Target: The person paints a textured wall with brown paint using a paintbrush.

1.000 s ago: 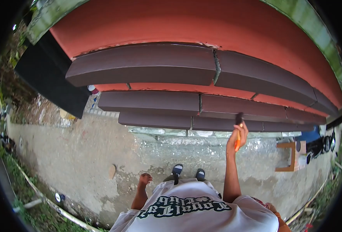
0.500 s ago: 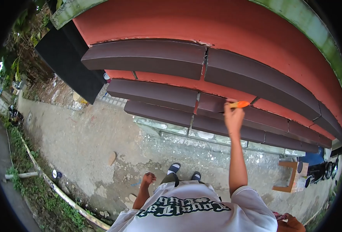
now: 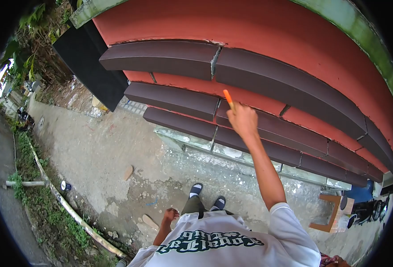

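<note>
My right hand [image 3: 243, 120] is closed around a paintbrush [image 3: 228, 99]; its orange handle points up and to the left, and the bristle end is hidden by the hand. The hand is over the middle dark brown ledge [image 3: 285, 127], near its left end by a vertical gap. Above this ledge runs a longer brown ledge [image 3: 290, 84], and below it a lower brown one [image 3: 267, 149], all along a red-orange wall [image 3: 250, 26]. My left hand [image 3: 171, 214] hangs low by my side with its fingers curled in, away from the ledges.
Concrete ground [image 3: 98, 151] lies under my sandalled feet [image 3: 195, 190]. A loose sandal [image 3: 150, 221] is beside me. A wooden piece of furniture [image 3: 332, 213] and a motorbike [image 3: 370, 211] stand at right. A pole [image 3: 72, 216] borders plants at left; a black panel [image 3: 92, 66] leans beyond the wall's left end.
My right hand has moved left along the middle ledge, and the brush handle has swung from pointing right to pointing up-left. My left hand stays low. The view has shifted slightly.
</note>
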A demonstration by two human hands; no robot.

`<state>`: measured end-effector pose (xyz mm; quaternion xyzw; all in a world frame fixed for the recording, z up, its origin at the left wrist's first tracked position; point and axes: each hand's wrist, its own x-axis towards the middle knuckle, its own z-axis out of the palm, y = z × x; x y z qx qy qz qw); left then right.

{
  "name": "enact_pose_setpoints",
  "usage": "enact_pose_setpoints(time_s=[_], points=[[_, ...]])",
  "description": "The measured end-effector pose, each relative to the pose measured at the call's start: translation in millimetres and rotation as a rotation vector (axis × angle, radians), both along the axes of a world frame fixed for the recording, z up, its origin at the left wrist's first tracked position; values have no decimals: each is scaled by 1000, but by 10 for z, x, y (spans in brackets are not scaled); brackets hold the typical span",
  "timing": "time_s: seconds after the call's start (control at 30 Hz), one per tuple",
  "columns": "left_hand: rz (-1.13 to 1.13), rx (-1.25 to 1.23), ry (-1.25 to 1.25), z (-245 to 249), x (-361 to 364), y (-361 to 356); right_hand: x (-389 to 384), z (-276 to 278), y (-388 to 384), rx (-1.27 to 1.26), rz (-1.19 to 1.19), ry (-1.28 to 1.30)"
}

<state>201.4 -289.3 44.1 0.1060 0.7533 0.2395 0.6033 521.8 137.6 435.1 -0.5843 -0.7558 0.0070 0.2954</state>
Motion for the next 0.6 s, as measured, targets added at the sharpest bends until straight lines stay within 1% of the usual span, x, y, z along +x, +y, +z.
enact_pose_setpoints(time_s=[0.1,0.13,0.2,0.27,0.33,0.4,0.43,0.47,0.5,0.57,0.6], points=[[27,20,1,-44,108,-149,-261,-8,126,-31,132,360],[37,27,6,-41,112,-178,-311,-60,188,-76,141,531],[61,13,-20,-28,61,-244,-308,-128,245,-91,92,570],[85,-6,-35,-44,39,-270,-188,-145,259,-85,21,548],[109,-26,-31,-79,1,-245,20,-240,314,-102,-45,584],[76,-99,-97,-152,-97,-166,305,-308,316,-108,-124,581],[59,-138,-130,-242,-159,-134,457,-304,309,-86,-163,543],[59,-127,-182,-336,-214,-92,608,-299,290,-65,-203,507],[17,-110,-149,-324,-197,-40,739,-286,259,-44,-244,475],[-62,-67,-79,-225,-140,182,943,-159,147,92,-281,349],[-123,-13,-55,-86,-112,295,1010,-138,120,151,-309,273]])
